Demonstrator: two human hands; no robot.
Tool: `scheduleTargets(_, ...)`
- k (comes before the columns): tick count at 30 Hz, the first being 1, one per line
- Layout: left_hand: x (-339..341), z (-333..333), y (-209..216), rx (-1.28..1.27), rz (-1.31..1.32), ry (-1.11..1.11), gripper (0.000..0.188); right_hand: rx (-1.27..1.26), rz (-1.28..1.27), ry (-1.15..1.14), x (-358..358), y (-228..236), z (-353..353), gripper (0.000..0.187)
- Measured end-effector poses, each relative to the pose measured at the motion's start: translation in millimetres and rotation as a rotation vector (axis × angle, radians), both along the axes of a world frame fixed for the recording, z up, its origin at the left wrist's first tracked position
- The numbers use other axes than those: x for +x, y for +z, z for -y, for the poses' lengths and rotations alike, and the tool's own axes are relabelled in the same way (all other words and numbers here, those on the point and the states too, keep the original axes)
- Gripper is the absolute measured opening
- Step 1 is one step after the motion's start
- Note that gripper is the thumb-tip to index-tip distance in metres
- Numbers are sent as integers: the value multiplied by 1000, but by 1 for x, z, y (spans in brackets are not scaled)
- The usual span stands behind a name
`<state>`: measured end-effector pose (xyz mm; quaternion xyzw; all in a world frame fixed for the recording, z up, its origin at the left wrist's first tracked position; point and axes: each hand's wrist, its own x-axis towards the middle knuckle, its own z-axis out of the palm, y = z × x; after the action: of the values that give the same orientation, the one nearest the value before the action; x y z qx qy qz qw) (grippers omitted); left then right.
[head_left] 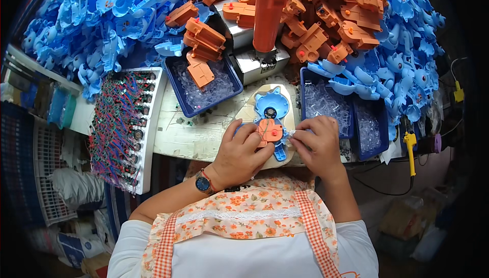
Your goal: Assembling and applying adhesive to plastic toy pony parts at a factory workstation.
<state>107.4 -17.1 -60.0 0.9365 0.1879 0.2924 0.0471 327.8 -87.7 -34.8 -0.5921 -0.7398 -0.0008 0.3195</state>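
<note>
A blue animal-shaped toy shell half, hollow side up, lies on a pale board in front of me. An orange plastic box with a red knob sits in its lower part, thin wires across it. Just above the box is a round black speaker. My left hand has its fingers curled round the shell's left side, thumb and fingers against the orange box. At the shell's right edge my right hand pinches something small and pale; its kind cannot be made out.
Dark blue bins of transparent plastic pieces flank the work. Left stands a white foam tray of wired circuit parts. Behind are heaps of blue shells and orange boxes. An orange-red post rises centrally; a yellow-handled tool hangs right.
</note>
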Motion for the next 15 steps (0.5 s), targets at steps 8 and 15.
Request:
scheduleTargets(8, 0, 0, 0, 2, -1, 0, 24, -15, 6, -1, 1, 2, -2, 14)
scheduleTargets(15, 0, 1, 0, 5, -3, 2, 24, 45, 23, -5, -5, -4, -7, 13)
